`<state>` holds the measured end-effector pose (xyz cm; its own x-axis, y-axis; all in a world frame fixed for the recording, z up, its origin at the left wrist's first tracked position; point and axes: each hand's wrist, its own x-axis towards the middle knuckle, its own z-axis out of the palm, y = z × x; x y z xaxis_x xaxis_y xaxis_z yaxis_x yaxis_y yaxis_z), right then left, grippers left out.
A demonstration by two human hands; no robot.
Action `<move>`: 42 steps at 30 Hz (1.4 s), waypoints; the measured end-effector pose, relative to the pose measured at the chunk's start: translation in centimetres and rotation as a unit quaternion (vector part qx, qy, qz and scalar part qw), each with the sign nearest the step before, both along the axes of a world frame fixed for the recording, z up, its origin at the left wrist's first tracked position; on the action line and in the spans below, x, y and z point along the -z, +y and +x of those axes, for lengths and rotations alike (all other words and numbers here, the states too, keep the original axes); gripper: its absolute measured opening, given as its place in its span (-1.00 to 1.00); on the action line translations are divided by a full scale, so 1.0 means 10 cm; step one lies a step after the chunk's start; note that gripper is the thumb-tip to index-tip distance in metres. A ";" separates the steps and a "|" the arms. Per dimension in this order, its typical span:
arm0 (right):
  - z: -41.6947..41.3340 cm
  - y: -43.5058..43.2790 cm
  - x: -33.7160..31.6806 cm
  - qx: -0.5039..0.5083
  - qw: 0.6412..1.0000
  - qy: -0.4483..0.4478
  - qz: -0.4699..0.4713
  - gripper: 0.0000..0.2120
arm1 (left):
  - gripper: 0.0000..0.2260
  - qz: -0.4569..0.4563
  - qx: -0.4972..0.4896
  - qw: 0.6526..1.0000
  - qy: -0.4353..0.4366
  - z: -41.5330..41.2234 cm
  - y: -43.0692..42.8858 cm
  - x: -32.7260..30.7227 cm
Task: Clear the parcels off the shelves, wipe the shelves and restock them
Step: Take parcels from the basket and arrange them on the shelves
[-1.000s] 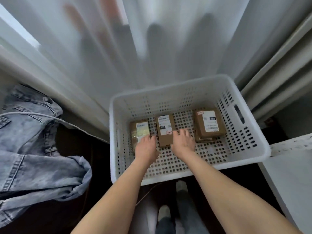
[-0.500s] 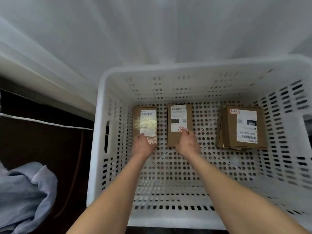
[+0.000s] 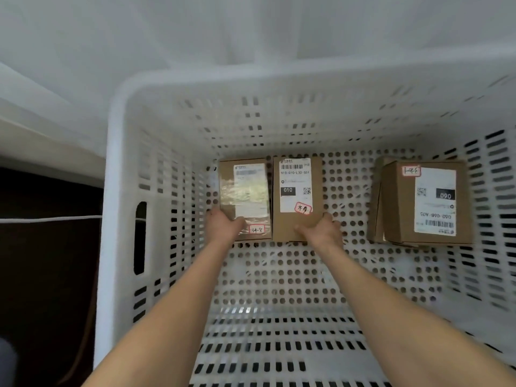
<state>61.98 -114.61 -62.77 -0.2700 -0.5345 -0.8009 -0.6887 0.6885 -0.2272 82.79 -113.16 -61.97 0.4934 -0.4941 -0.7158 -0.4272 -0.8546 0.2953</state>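
While both arms reach down into it, the white perforated crate (image 3: 111, 191) fills most of the view. Far left, outside it: dark floor (image 3: 42, 275), with a white cable (image 3: 50, 218) running across to the crate's left wall. That wall has a handle slot (image 3: 140, 237). Three brown parcels lie flat on the crate floor near the far wall.

First, the left parcel (image 3: 245, 191): glossy tape over its label, red-framed sticker at the near corner. The left hand (image 3: 223, 227) grips its near-left corner, thumb on the top face, fingers curled round the left edge.

Touching it, the middle parcel (image 3: 296, 185), label marked 010. The right hand (image 3: 321, 231) grips its near-right corner, thumb on top, fingers round the right edge.

Well apart, toward the right wall, the right parcel (image 3: 427, 202): untouched, label turned the opposite way to the middle one's, resting on a second brown box (image 3: 375, 202) whose edge shows at its left.

Behind the crate hangs a white curtain (image 3: 251, 32).
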 end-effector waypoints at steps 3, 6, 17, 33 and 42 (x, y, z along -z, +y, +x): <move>-0.02 0.00 0.02 0.055 0.998 -0.023 -0.014 -0.22 | -0.42 0.006 -0.062 0.997 0.056 -0.01 -0.02 0.05; -0.09 0.04 -0.03 0.140 0.986 -0.083 -0.022 -0.29 | -0.42 -0.008 -0.113 0.989 0.090 -0.02 -0.01 -0.06; -0.34 0.10 -0.83 0.289 0.933 -0.209 0.049 -0.37 | -0.49 -0.013 -0.144 0.979 0.143 0.14 0.10 -0.88; -0.79 0.62 -2.69 0.394 0.868 -0.281 -0.107 -0.46 | -0.54 -0.094 -0.101 0.943 0.305 -0.10 0.16 -2.38; -0.83 1.63 -3.35 0.501 0.790 -0.304 -0.181 -0.56 | -0.58 -0.113 0.021 0.922 0.370 -0.22 0.40 -3.14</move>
<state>53.71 -98.30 -29.31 -0.3273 -0.5203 -0.7888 0.4720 0.6331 -0.6135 80.55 -109.19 -30.52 -0.1105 -0.6791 -0.7257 -0.0686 -0.7232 0.6872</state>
